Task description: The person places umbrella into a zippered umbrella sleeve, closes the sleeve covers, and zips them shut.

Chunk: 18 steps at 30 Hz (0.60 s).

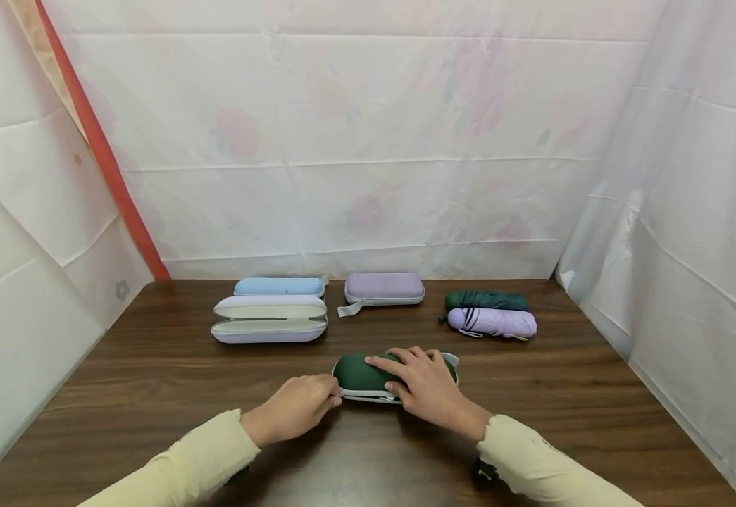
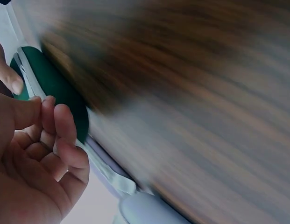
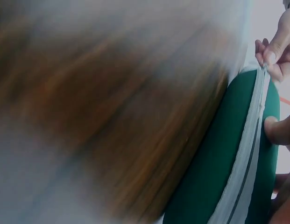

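A dark green zip case (image 1: 358, 373) lies on the wooden table in front of the person, its light zipper band facing the near side. The left hand (image 1: 298, 407) pinches the zipper at the case's left end; in the right wrist view its thumb and finger (image 3: 275, 58) meet at the zip's end. Spread over the top of the case, the right hand (image 1: 427, 387) rests with its thumb near the zipper. Along the band (image 3: 245, 158) a narrow dark gap shows in the right wrist view. The left wrist view shows the left hand (image 2: 37, 154) with curled fingers beside the green case (image 2: 58, 88).
Behind on the left, an opened white-lilac case (image 1: 269, 336) stands before a blue case (image 1: 279, 286). A purple case (image 1: 385, 287) lies at the back middle. To the right are a folded dark green umbrella (image 1: 488, 301) and a lilac umbrella (image 1: 497, 322). Cloth walls (image 1: 368, 141) surround the table (image 1: 171, 366).
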Motion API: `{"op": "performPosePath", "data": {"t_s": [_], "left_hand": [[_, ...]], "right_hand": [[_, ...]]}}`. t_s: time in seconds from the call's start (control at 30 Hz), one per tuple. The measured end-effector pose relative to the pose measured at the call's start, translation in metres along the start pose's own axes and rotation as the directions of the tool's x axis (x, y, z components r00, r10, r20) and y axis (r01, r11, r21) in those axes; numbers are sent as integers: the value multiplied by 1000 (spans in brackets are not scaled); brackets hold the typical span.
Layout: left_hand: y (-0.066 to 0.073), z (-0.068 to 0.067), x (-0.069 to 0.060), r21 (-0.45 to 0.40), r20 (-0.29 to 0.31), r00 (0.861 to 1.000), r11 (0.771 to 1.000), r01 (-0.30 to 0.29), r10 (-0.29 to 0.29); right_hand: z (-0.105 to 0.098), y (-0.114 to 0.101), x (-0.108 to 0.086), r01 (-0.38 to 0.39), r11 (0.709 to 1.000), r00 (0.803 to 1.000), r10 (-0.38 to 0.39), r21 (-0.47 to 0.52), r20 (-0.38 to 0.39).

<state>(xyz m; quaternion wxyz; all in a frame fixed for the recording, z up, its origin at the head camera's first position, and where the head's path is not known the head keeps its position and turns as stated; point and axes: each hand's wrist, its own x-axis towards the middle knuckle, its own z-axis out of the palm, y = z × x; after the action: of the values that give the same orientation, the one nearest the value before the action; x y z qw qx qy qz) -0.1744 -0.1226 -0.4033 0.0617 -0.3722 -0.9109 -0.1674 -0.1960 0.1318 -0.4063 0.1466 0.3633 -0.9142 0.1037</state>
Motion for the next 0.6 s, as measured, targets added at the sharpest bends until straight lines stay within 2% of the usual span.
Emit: {"op": "performPosePath", "data": {"t_s": [0.07,0.13,0.27,0.33,0.43,0.5,0.6], "left_hand": [[3,1,3,17,-7,1000,1000,-15,16],[5,2,6,47,-24,1000,999,-4,5],[5,2,7,97,-60,996,993,67,-61],[3,2,7,108,-74,995,991,82,-74],[2,2,9,110,-85,995,992,67,-58],[1,2,12,103,-89,995,993,57,-47],[0,1,14,90,-89,995,994,57,-49]], "right_hand": [[1,-4,0,-28,999,1000,28,-20,-3],[1,-7,1,-51,998,999,51,-27,9],[-5,-7,5,-50,998,992,45,35,120],[-12,0,7,-25,995,979,5,98,204],[-24,14,9,32,982,950,-88,186,299],[-29,22,10,79,973,936,-147,215,321],[-31,32,11,126,961,930,-201,247,308]]}}
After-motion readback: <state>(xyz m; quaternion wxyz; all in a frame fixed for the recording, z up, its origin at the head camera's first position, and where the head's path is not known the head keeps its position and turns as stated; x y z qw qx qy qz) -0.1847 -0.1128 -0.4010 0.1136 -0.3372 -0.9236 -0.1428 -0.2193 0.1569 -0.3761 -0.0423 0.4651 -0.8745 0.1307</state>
